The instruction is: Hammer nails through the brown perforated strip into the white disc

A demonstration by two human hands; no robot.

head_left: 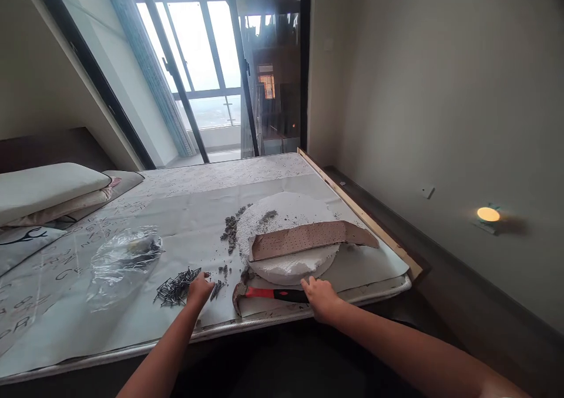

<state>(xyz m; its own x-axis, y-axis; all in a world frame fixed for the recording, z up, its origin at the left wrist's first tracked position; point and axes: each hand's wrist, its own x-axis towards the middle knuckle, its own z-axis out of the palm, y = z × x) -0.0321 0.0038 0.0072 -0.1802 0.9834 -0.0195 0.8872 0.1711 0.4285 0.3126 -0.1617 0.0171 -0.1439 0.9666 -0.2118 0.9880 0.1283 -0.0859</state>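
Note:
A claw hammer (259, 293) with a red and black handle lies along the front edge of the covered bed, its rusty head to the left. My right hand (321, 298) is closed around the end of that handle. Beside a heap of dark nails (176, 287) is my left hand (200, 290), its fingers drawn together; what they hold, if anything, is hidden. A few more nails (216, 290) lie just right of it. Behind the hammer, a round white foam block (286, 210) carries a curved brown strip (304, 239) dotted with small holes.
Grey crumbs (230, 231) are scattered left of the foam. A clear plastic bag (123, 263) rests on the pale sheet (185, 210) further left. Pillows (53, 186) are stacked at the far left, and a wooden rail (352, 201) edges the right side.

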